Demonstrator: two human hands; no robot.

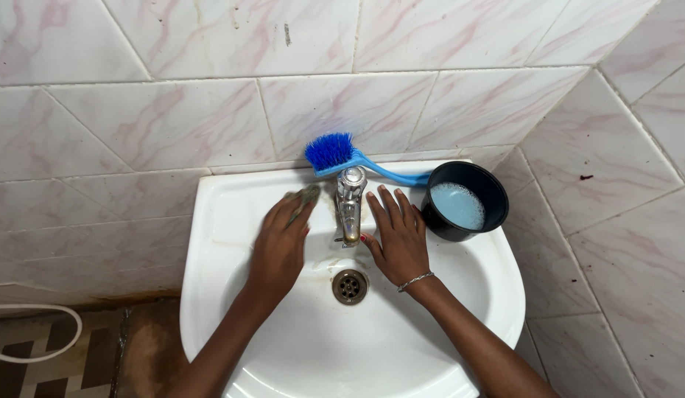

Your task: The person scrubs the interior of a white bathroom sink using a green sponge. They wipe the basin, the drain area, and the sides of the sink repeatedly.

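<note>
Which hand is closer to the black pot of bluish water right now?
Right. The right hand lies flat just left of the black pot, nearly touching it. The left hand is on the far side of the tap, pressing a greenish scrubber.

Left hand (pixel 280 247) blurred at the fingertips, covering most of a greenish scrub pad (pixel 307 196) near the sink's (pixel 210 295) back rim. Sink front edge cut off by the lower frame edge. Brush (pixel 335 153) handle end hidden behind the black pot (pixel 468 200) at the back right corner. White cord (pixel 33 335) cut off at the left edge.
</note>
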